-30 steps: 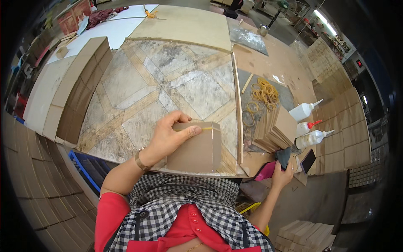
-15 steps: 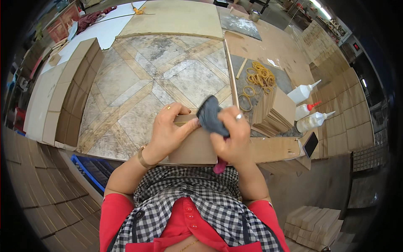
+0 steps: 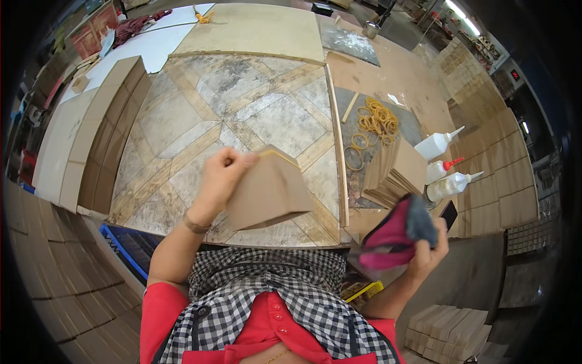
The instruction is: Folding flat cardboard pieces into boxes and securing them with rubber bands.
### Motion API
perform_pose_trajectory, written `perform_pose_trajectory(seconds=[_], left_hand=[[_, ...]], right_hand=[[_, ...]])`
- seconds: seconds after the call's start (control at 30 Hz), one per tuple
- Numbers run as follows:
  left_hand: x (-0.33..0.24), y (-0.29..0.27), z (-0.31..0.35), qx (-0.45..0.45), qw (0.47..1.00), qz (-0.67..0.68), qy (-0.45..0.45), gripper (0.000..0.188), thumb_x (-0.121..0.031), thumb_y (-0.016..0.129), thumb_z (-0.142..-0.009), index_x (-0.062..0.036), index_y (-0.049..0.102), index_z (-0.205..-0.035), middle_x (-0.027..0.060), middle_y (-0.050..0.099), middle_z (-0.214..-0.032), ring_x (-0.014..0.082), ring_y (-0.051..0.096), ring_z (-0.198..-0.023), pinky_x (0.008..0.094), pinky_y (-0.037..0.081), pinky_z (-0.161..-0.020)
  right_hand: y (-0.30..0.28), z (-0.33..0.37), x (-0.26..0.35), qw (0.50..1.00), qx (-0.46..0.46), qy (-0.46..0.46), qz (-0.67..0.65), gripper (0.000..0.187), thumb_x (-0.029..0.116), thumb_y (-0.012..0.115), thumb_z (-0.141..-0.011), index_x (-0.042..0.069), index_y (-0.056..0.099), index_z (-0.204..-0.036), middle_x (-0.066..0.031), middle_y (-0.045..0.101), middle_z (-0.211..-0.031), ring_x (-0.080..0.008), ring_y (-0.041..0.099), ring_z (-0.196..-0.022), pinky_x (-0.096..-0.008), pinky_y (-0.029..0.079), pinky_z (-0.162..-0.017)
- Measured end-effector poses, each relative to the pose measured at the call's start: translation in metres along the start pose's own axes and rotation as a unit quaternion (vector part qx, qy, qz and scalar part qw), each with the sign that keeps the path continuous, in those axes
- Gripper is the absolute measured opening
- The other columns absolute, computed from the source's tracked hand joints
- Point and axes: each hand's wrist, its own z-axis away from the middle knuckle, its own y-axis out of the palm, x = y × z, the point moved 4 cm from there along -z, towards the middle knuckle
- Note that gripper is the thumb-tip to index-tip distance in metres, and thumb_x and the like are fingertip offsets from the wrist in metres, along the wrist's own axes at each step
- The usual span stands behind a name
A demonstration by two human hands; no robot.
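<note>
My left hand (image 3: 218,185) is closed on the upper left corner of a brown board box (image 3: 270,194), which it holds tilted over the near part of the worktable (image 3: 182,121). A thin yellow band runs along the box's far edge. Off to the right, past the table's front edge, my right hand (image 3: 429,258) grips a magenta and dark grey cloth (image 3: 394,233), partly blurred by motion. The cloth is apart from the box and hangs close to a dark phone (image 3: 448,213).
Yellow rubber bands (image 3: 377,118) lie at the right beside a stack of brown boards (image 3: 397,170). White squeeze bottles (image 3: 435,145) stand beyond that stack. A row of brown boxes (image 3: 115,130) lines the left side. A blue crate (image 3: 128,252) sits below the table's left edge.
My right hand has drawn the cloth away from the box, rightward and past the stack of boards. My left hand has shifted slightly left, and the box is now tilted.
</note>
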Motion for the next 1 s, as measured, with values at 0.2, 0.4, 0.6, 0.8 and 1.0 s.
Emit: perform_pose_trajectory(seconds=[0.2,0.4,0.6,0.8,1.0], left_hand=[[0.03,0.0,0.017,0.064,0.945,0.27,-0.171,0.034,-0.034,0.049,-0.096,-0.0022,0.058,-0.098,0.0079,0.061,-0.095,0.0115,0.058,-0.082,0.0242,0.049,-0.067],[0.023,-0.01,0.047,-0.013,0.998,0.055,-0.019,0.047,-0.039,0.04,-0.098,0.0017,0.054,-0.118,0.015,0.055,-0.118,0.0204,0.048,-0.115,0.0338,0.042,-0.092],[0.016,-0.002,0.083,0.02,0.994,-0.056,0.091,0.038,-0.029,0.053,-0.093,0.0028,0.055,-0.113,0.0132,0.06,-0.099,0.0211,0.057,-0.091,0.0328,0.044,-0.082],[0.026,0.002,0.119,0.093,0.986,-0.072,0.119,0.039,-0.021,0.069,-0.079,0.0025,0.056,-0.107,0.0161,0.062,-0.086,0.0263,0.062,-0.078,0.0342,0.048,-0.075],[-0.002,0.008,0.106,0.157,0.873,-0.231,0.4,0.049,-0.023,0.076,-0.072,-0.0028,0.057,-0.113,0.009,0.051,-0.073,0.0248,0.055,-0.068,0.034,0.044,-0.064]], right_hand=[[-0.013,-0.021,-0.072,0.853,-0.045,-0.014,0.52,0.031,0.019,0.064,-0.077,0.001,0.06,-0.102,-0.0146,0.061,-0.1,-0.0336,0.058,-0.092,-0.0438,0.044,-0.078],[0.08,-0.029,-0.02,0.943,0.012,-0.13,0.306,0.008,0.006,0.057,-0.082,0.003,0.06,-0.089,-0.0123,0.061,-0.083,-0.0305,0.06,-0.071,-0.0389,0.048,-0.064],[0.209,-0.056,-0.081,0.902,0.202,-0.032,0.38,0.014,0.001,0.049,-0.083,-0.002,0.058,-0.092,-0.0183,0.058,-0.094,-0.0343,0.061,-0.088,-0.0419,0.053,-0.071],[0.232,-0.092,-0.154,0.883,0.196,0.146,0.4,0.019,0.006,0.052,-0.08,-0.003,0.063,-0.093,-0.0237,0.062,-0.099,-0.0399,0.062,-0.092,-0.0456,0.051,-0.078],[0.228,-0.091,-0.135,0.882,0.178,0.082,0.429,0.02,0.006,0.053,-0.079,-0.004,0.061,-0.093,-0.0254,0.064,-0.093,-0.0395,0.063,-0.091,-0.0466,0.051,-0.076]])
